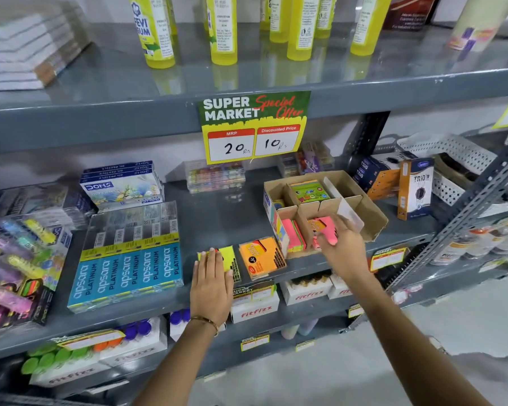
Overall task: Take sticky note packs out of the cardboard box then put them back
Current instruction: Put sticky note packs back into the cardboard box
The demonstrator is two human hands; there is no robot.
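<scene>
Head view: right hand (339, 247) grips pink pack (326, 231).

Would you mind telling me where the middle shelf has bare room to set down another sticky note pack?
The widest bare patch lies behind the yellow pack and orange pack, between the Apsara boxes and the cardboard box. The left end is crowded with highlighters.
</scene>
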